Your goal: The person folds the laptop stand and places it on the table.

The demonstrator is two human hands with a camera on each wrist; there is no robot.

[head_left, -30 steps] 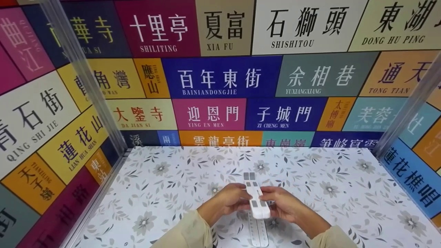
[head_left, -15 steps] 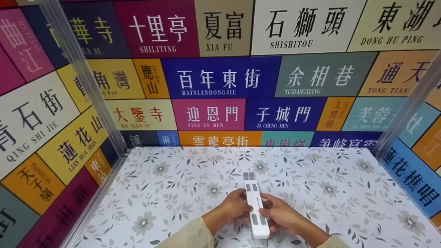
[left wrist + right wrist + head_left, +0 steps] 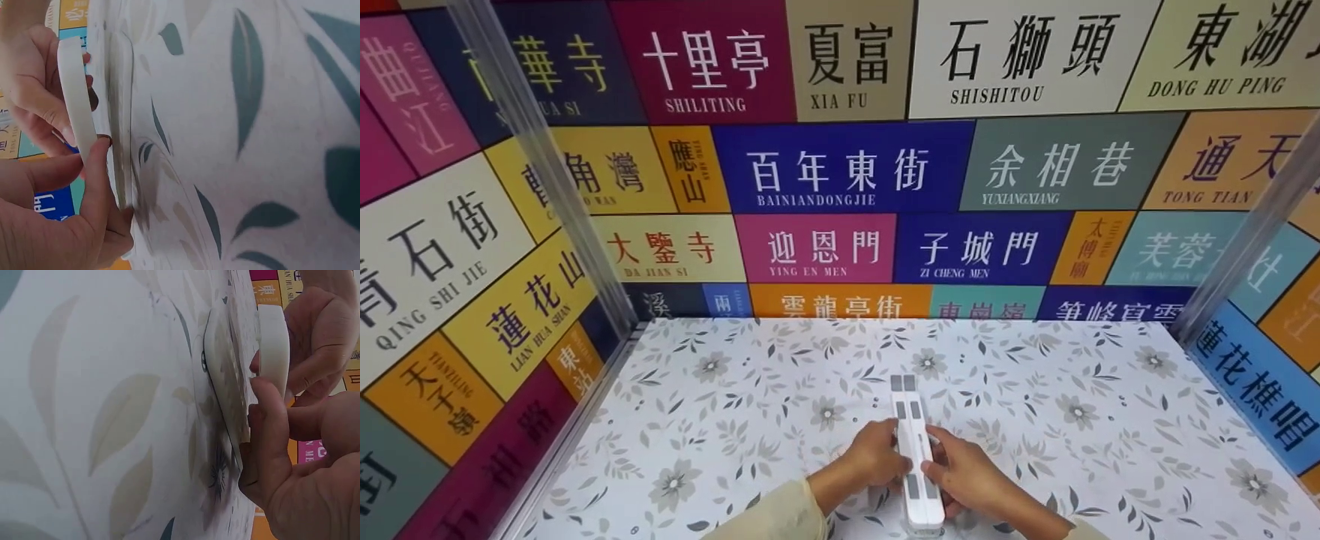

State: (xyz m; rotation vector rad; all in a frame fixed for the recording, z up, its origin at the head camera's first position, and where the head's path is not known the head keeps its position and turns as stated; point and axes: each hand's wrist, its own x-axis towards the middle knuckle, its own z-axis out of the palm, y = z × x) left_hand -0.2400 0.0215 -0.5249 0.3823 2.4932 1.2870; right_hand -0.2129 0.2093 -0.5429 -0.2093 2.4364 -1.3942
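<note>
A white folding laptop stand [image 3: 913, 435] with grey pads lies lengthwise before me, folded into a narrow bar. My left hand [image 3: 877, 454] grips its left side and my right hand [image 3: 964, 469] its right, thumbs near the top face. Seen from the left wrist, the raised upper bar [image 3: 76, 90] slants above the lower bar [image 3: 122, 107], which lies along the tabletop. From the right wrist the same gap shows between upper bar [image 3: 274, 343] and lower bar [image 3: 220, 365]. In the head view the upper bar hides most of the lower one.
A white tabletop [image 3: 765, 420] with a grey flower and leaf print spreads around the hands. Behind it rises a wall of coloured name panels [image 3: 840, 169]. Clear upright strips stand at the left corner [image 3: 547, 165] and right corner [image 3: 1237, 247].
The upper bar's near end has come down and toward me, covering the lower bar seen earlier. Both hands have moved slightly nearer to me with it, still gripping its sides.
</note>
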